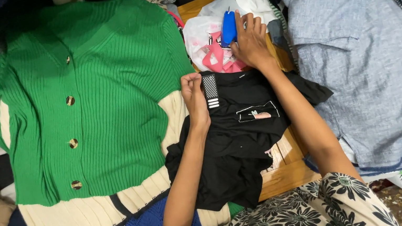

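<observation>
A low wooden table [285, 169] with a pale slatted top carries the pile, its bare boards showing only at the near and far edges. A crumpled black garment [239, 139] lies across its middle, and a white plastic bag [202, 30] rests at its far end. A grey-blue woven shirt [362, 51] overlaps its right side.
</observation>
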